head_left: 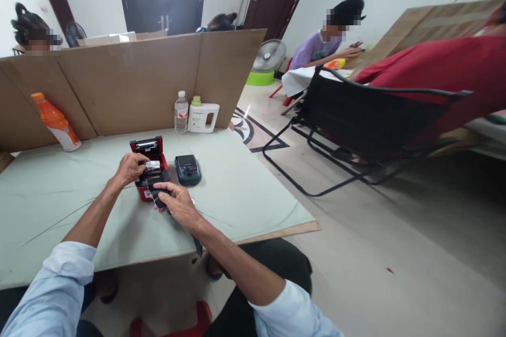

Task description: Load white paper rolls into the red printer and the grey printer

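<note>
A small red and black printer (pixel 147 154) stands open on the pale green table (pixel 245 195), its lid tipped back. My left hand (pixel 129 167) rests on the printer's left side, with the fingertips at a small white paper roll (pixel 152 165) in the open bay. My right hand (pixel 178 204) sits at the printer's front right corner, fingers curled over a small black part (pixel 157 200) with a dark strap hanging below the table edge. A second, dark blue-grey device (pixel 188 169) lies just right of the printer.
A cardboard screen (pixel 130 79) stands along the table's far edge. Before it are an orange bottle (pixel 56 122), a clear water bottle (pixel 181 112) and a white jug (pixel 203 115). A black folding chair (pixel 356 121) and seated people are at right.
</note>
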### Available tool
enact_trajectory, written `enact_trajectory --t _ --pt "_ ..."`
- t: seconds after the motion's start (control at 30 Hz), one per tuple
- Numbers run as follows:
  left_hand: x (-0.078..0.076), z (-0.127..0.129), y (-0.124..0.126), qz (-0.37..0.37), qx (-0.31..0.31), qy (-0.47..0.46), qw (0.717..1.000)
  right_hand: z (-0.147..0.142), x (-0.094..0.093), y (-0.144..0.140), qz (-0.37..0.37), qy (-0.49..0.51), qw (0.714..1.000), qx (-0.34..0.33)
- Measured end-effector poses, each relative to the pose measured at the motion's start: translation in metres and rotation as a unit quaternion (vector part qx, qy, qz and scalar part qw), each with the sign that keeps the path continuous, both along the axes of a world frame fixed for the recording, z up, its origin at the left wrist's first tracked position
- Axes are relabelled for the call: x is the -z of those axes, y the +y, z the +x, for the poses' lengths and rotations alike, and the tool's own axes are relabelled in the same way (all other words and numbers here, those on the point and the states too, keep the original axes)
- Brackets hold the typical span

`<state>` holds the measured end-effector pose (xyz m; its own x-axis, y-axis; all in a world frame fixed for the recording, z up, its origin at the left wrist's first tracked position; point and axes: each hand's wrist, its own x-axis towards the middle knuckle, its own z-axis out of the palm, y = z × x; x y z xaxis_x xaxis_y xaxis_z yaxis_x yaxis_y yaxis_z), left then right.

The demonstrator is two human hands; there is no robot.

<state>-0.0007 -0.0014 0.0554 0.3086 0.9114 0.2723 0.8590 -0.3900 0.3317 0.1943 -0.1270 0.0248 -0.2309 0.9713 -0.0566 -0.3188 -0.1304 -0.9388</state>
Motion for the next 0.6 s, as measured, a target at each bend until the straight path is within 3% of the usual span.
enact_trajectory --t 0.33,0.4,0.5,0.6 --pt "0.002 0.002 -0.003 -0.036 -0.019 -0.018 0.999 -0.003 -0.001 0.001 -0.004 0.003 1.000 -0.002" --pt "0.001 -0.003 -0.010 -0.010 -0.025 -0.049 0.998 -0.003 0.000 0.001 -0.002 0.007 1.000 -0.004" --pt "-0.003 -0.013 -0.016 0.076 -0.094 -0.111 0.987 -0.004 0.003 0.000 -0.002 0.010 1.000 -0.005" --pt "-0.005 -0.020 -0.005 0.127 -0.132 -0.184 0.966 -0.007 0.007 -0.002 -0.006 0.007 1.000 -0.009"
